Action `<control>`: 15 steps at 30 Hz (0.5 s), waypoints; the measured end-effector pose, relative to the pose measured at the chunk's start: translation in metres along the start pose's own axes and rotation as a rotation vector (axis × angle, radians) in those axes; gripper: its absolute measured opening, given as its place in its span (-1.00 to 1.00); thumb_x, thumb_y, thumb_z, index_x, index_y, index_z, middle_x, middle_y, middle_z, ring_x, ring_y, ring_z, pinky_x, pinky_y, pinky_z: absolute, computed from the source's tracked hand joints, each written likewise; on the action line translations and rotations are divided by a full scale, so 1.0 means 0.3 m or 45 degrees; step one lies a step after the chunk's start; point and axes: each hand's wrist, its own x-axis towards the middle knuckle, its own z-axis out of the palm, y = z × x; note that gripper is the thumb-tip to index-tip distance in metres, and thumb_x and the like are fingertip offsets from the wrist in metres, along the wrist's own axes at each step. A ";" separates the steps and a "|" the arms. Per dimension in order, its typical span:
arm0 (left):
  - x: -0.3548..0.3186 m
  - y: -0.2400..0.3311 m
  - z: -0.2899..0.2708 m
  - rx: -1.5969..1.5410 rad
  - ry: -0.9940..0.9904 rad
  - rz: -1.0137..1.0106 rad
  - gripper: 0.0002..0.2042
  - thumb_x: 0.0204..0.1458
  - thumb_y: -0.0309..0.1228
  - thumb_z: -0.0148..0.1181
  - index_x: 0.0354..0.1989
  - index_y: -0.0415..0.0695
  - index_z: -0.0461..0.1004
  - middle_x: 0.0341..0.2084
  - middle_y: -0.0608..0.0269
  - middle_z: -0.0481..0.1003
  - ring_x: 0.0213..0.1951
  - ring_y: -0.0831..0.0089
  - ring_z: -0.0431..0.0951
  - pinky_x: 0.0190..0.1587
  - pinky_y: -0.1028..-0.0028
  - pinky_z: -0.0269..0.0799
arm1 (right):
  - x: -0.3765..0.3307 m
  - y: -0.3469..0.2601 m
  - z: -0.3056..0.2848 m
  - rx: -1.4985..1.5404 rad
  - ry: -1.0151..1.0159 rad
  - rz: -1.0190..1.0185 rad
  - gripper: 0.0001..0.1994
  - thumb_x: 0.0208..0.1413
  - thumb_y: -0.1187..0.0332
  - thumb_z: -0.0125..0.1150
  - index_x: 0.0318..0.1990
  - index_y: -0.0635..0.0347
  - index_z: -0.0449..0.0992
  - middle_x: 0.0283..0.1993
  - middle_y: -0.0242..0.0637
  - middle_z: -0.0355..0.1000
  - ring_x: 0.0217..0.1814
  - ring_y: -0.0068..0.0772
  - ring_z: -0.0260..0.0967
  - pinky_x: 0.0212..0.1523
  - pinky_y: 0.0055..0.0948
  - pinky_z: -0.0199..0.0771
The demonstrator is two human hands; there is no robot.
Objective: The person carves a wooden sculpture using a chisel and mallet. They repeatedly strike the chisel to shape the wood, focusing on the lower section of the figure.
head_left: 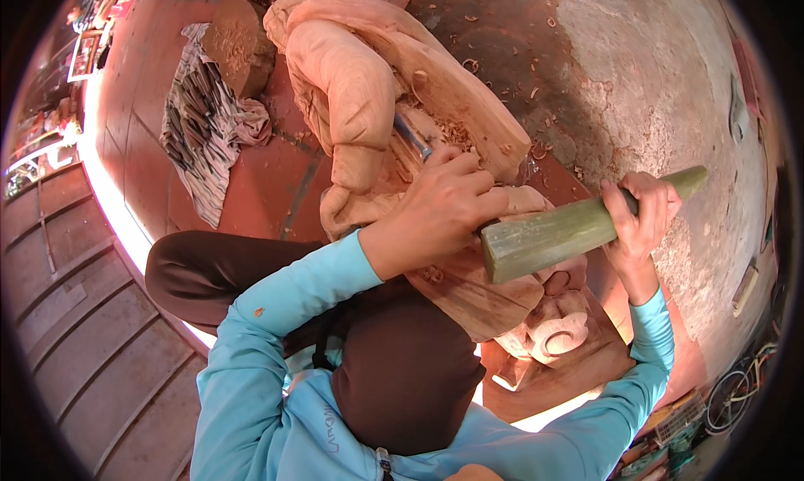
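Head view: left hand (435, 209) fisted around a chisel (412, 136) whose blade slants up-left into the pale wood carving (360, 87), right hand (641, 213) clenched on a green mallet (569, 230) lying nearly level, head toward the chisel; striped cloth (201, 129) lies left.

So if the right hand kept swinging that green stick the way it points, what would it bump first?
Probably the back of the left hand gripping the chisel: the mallet in the right hand ends right beside it, though depth is unclear.
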 end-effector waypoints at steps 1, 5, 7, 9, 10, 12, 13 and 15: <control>-0.001 0.015 0.006 0.046 0.004 0.051 -0.83 -0.29 -0.40 0.19 -0.53 -0.05 0.32 -0.62 0.34 0.23 -0.41 0.37 0.31 -0.24 0.35 0.21 | -0.006 0.006 -0.001 0.039 0.042 -0.002 -0.56 -0.49 0.45 0.29 -0.27 -0.03 0.42 -0.35 -0.31 0.31 -0.34 -0.26 0.32 -0.29 -0.29 0.19; -0.011 0.072 0.021 -0.009 -0.027 0.133 -0.83 -0.24 -0.34 0.15 -0.51 -0.04 0.28 -0.60 0.36 0.21 -0.41 0.41 0.31 -0.29 0.38 0.18 | -0.015 0.008 0.001 0.206 0.168 0.014 -0.55 -0.44 0.52 0.30 -0.25 -0.03 0.39 -0.38 -0.30 0.30 -0.35 -0.24 0.32 -0.29 -0.28 0.20; -0.014 0.077 0.018 -0.073 -0.040 0.098 -0.82 -0.26 -0.35 0.17 -0.47 -0.05 0.31 -0.59 0.36 0.20 -0.41 0.40 0.29 -0.30 0.38 0.17 | -0.019 0.005 0.001 0.281 0.223 0.018 -0.54 -0.42 0.56 0.30 -0.24 -0.03 0.37 -0.39 -0.29 0.30 -0.36 -0.24 0.32 -0.29 -0.27 0.21; -0.015 0.075 -0.006 -0.108 -0.088 0.069 -0.81 -0.25 -0.36 0.18 -0.45 -0.05 0.33 -0.59 0.36 0.20 -0.42 0.40 0.29 -0.31 0.38 0.16 | -0.022 -0.002 -0.016 0.283 0.186 0.016 -0.54 -0.41 0.57 0.29 -0.24 -0.03 0.35 -0.38 -0.28 0.29 -0.37 -0.23 0.32 -0.30 -0.25 0.22; -0.017 0.074 -0.008 -0.119 -0.086 0.071 -0.81 -0.25 -0.37 0.19 -0.45 -0.05 0.34 -0.59 0.36 0.20 -0.42 0.40 0.29 -0.32 0.38 0.15 | -0.022 -0.005 -0.019 0.289 0.169 0.015 -0.54 -0.40 0.58 0.29 -0.24 -0.04 0.35 -0.38 -0.28 0.29 -0.37 -0.23 0.32 -0.30 -0.25 0.22; -0.017 0.071 -0.012 -0.146 -0.079 0.080 -0.82 -0.25 -0.40 0.22 -0.45 -0.05 0.36 -0.60 0.36 0.20 -0.43 0.39 0.28 -0.33 0.38 0.13 | -0.036 0.001 -0.005 0.319 0.263 -0.020 -0.54 -0.40 0.57 0.29 -0.23 -0.05 0.36 -0.37 -0.28 0.29 -0.37 -0.23 0.32 -0.30 -0.25 0.22; -0.015 0.068 -0.019 -0.152 -0.050 0.071 -0.82 -0.26 -0.40 0.23 -0.45 -0.05 0.37 -0.60 0.35 0.20 -0.44 0.39 0.28 -0.33 0.38 0.13 | -0.041 0.005 -0.003 0.331 0.309 -0.037 -0.54 -0.40 0.57 0.29 -0.23 -0.06 0.36 -0.36 -0.28 0.29 -0.36 -0.24 0.32 -0.29 -0.25 0.21; -0.013 0.062 -0.034 -0.162 0.004 0.043 -0.82 -0.27 -0.42 0.25 -0.47 -0.04 0.37 -0.61 0.35 0.20 -0.45 0.39 0.28 -0.34 0.39 0.13 | -0.043 0.013 -0.011 0.392 0.316 -0.034 -0.53 -0.41 0.57 0.28 -0.23 -0.07 0.36 -0.36 -0.29 0.29 -0.36 -0.24 0.32 -0.29 -0.26 0.20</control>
